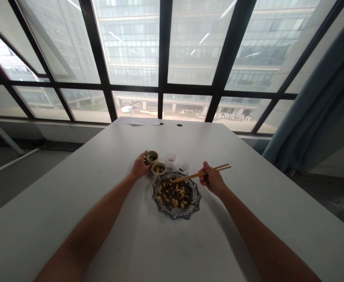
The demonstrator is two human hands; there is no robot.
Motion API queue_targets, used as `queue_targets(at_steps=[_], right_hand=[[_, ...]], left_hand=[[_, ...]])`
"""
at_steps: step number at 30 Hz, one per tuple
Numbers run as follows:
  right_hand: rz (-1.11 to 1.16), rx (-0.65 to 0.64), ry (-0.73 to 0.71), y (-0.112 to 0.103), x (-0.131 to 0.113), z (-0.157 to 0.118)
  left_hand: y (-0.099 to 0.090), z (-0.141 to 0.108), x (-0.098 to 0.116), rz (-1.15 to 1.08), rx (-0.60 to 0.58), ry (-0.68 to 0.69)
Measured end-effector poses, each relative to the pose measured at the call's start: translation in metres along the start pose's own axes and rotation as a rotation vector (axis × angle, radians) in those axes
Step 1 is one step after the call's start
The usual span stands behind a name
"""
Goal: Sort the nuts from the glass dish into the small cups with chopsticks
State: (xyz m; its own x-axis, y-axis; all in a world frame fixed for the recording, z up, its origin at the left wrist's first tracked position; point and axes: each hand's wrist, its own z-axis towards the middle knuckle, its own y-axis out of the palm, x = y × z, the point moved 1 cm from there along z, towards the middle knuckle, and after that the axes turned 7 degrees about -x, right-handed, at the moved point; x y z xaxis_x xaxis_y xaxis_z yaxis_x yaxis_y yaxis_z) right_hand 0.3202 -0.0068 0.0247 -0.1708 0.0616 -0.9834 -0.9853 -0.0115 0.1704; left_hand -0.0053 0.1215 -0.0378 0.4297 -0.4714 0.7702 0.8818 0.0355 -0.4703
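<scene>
At the centre of the frame, the right hand (211, 181) pinches a pair of chopsticks (202, 173), their tips reaching left over the rim of a glass dish (176, 196) of mixed nuts and seeds. The left hand (140, 166) curls around a small green cup (152, 156); a second cup (159, 169) with pale pieces sits just beside it, touching the dish. Two white cups (176, 162) stand behind on the bench (72, 188). Picking well likely calls for closing the tips on one piece and keeping the cup steady and close.
</scene>
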Motion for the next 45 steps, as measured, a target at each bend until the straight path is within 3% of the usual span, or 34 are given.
queue_targets(at_steps=[4,10,16,24,28,33,37,41,45], right_hand=[[0.098,0.035,0.024,-0.007,0.005,0.004],[0.153,0.051,0.013,-0.006,0.007,0.005],[0.161,0.053,-0.014,-0.006,0.008,0.006],[0.166,0.083,-0.028,-0.001,0.001,0.004],[0.112,0.178,-0.207,0.021,-0.017,0.006],[-0.135,0.192,-0.425,0.075,-0.043,0.012],[-0.285,0.068,-0.497,0.107,-0.045,0.032],[-0.551,-0.186,-0.486,0.121,-0.037,0.054],[-0.652,-0.187,-0.520,0.124,-0.039,0.057]], left_hand=[[-0.004,0.000,0.005,0.094,0.109,0.020],[-0.016,-0.003,0.026,0.231,0.251,0.161],[-0.017,-0.005,0.037,0.275,0.265,0.246],[-0.016,-0.005,0.037,0.270,0.238,0.229],[-0.011,-0.004,0.031,0.205,0.227,0.196],[-0.004,-0.003,0.022,0.092,0.167,0.131],[-0.003,-0.003,0.020,0.077,0.158,0.118],[-0.004,-0.002,0.020,0.054,0.150,0.110],[-0.003,-0.002,0.018,0.038,0.135,0.102]])
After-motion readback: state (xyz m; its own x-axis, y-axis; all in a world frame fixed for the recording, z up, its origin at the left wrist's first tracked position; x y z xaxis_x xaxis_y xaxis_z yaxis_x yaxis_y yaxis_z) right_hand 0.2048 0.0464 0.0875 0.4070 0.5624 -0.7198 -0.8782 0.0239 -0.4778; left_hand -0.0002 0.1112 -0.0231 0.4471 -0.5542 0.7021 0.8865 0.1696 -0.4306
